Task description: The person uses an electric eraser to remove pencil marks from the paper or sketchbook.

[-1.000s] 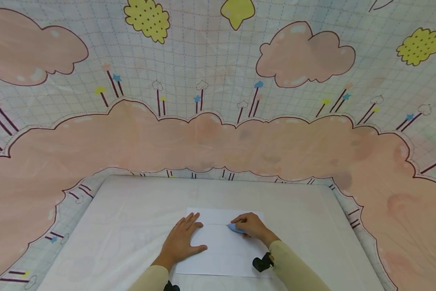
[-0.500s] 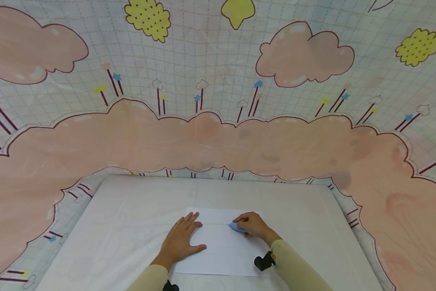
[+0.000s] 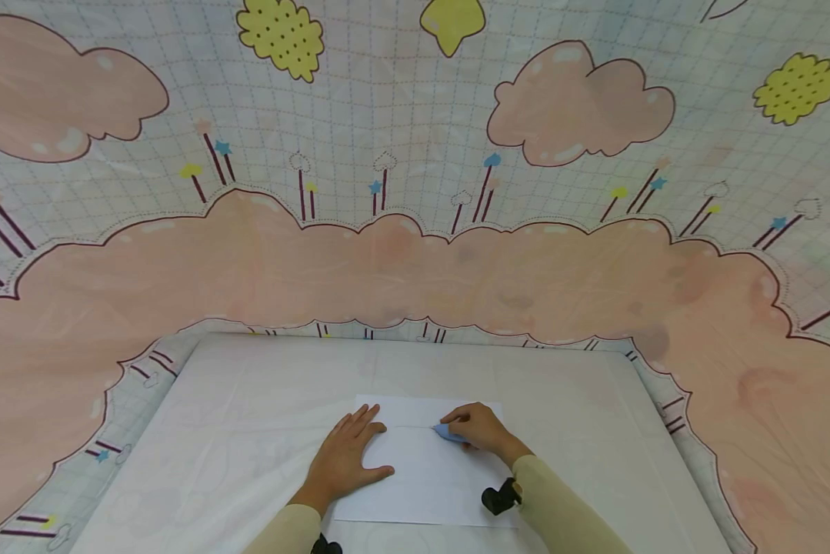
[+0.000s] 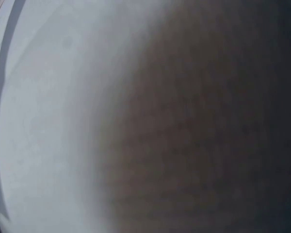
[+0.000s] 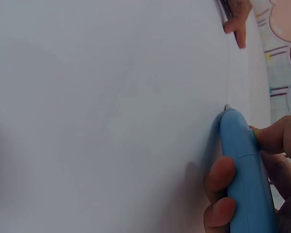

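Gripping the blue cutter (image 5: 247,167), probably light, stiff and best held mid-body, our right hand (image 3: 482,429) holds its tip (image 5: 226,108) against the white paper (image 3: 425,492), where our left hand (image 3: 345,458) rests, fingers (image 3: 361,422) outstretched.

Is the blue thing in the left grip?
No, the head view shows the right grip holding the blue tool, while the left grip rests on the paper.

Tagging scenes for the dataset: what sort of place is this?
Likely an indoor tabletop workspace, perhaps staged for recording: a white table, cloud-print sheeting beyond it, and a blue handheld tool over a sheet of paper.
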The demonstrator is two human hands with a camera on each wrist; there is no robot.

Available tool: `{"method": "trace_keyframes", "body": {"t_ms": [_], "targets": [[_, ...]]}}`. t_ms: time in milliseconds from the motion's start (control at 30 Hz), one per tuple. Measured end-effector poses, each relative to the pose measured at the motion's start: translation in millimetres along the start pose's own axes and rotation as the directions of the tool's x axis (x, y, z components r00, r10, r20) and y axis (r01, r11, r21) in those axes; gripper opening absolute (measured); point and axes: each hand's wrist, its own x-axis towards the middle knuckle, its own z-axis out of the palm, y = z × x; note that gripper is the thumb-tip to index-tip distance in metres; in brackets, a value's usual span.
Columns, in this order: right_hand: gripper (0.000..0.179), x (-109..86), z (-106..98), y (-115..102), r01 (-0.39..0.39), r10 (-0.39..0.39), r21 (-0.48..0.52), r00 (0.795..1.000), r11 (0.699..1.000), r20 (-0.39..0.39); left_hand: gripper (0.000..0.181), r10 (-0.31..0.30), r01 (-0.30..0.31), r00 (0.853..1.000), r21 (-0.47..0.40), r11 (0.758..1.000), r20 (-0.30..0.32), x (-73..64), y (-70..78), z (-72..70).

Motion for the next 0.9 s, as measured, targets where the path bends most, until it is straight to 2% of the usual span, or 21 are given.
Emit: {"method": "trace_keyframes", "body": {"t_ms": [567, 900], "targets": [[0.022, 2.0, 2.7, -1.0, 0.002, -0.002, -0.015, 1.000, 1.000, -0.001, 0.076, -0.009, 0.009, 1.000, -0.001, 1.000, 0.014, 0.0, 1.4, 0.3], [0.022, 2.3, 1.0, 0.1, 0.007, -0.007, -0.014, 1.000, 1.000, 0.000, 0.076, -0.003, 0.003, 1.000, 0.013, 1.000, -0.001, -0.4, 0.0, 0.9]]}}
